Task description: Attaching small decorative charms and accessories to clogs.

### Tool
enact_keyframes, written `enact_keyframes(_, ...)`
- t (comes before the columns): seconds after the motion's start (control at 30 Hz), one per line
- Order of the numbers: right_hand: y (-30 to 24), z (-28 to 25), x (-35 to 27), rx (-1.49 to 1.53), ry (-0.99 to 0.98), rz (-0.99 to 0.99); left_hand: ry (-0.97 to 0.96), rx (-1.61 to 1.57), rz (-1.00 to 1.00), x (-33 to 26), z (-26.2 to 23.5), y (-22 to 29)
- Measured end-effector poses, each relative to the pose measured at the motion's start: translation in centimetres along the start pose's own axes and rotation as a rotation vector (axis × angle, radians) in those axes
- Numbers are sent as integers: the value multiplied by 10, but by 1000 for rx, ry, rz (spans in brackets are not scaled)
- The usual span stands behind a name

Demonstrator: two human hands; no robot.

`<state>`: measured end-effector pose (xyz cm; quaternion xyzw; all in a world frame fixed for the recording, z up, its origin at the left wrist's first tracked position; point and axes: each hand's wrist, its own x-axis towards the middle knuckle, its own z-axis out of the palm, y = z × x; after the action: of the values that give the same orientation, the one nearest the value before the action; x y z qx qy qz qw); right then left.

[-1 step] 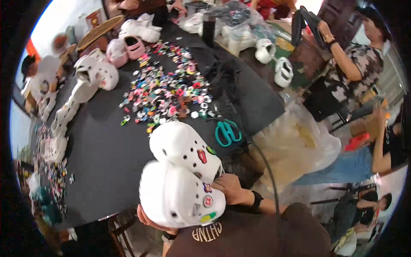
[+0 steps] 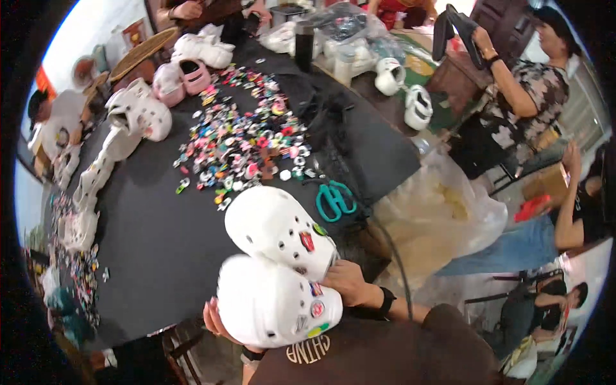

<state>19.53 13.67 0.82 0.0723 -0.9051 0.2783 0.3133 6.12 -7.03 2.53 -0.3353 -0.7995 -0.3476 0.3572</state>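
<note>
Two white foam clogs with holes in their tops are in front of my chest, one overlapping the other. My left hand (image 2: pixel 215 319) is wrapped round the toe side of the nearer clog (image 2: pixel 256 305), its fingers partly hidden behind it. That clog carries a round red-and-white charm and a yellow-green one. My right hand (image 2: pixel 346 282) is closed at the heel end of the farther clog (image 2: pixel 273 224), which bears a red charm and a green one. Past the clogs, a heap of colourful shoe charms (image 2: pixel 240 138) spreads over the black tabletop (image 2: pixel 141 256).
Teal-handled scissors (image 2: pixel 335 201) lie right of the clogs. More white clogs (image 2: pixel 138 112) and pink ones (image 2: pixel 194 76) line the left side. A black bottle (image 2: pixel 304 46) stands at the back. A large plastic bag (image 2: pixel 443 208) is at right. Other people work around the table.
The two clogs sit slightly lower in the picture, and the nearer one has shifted a little to the right. Both hands keep their grip.
</note>
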Motion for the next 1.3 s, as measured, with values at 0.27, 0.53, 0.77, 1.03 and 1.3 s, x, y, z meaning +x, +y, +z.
enact_keyframes(0.27, -15, -84, -65, -756, -156, 121, -225, -401, -202, 19, 59, 7)
enact_keyframes(0.53, -22, -88, -132, -982, 283, 772, -386, 73, -54, 15, 100, 6)
enact_keyframes(0.77, 7, -116, -134, -1141, 602, 737, -418, 99, 67, 16, 102, 8)
enact_keyframes(1.03, 41, -138, -87, -642, 811, 1080, -375, 164, 116, 15, 108, 7)
enact_keyframes(1.3, 70, -165, -4, -639, 681, 1044, -391, 146, 82, 13, 106, 6)
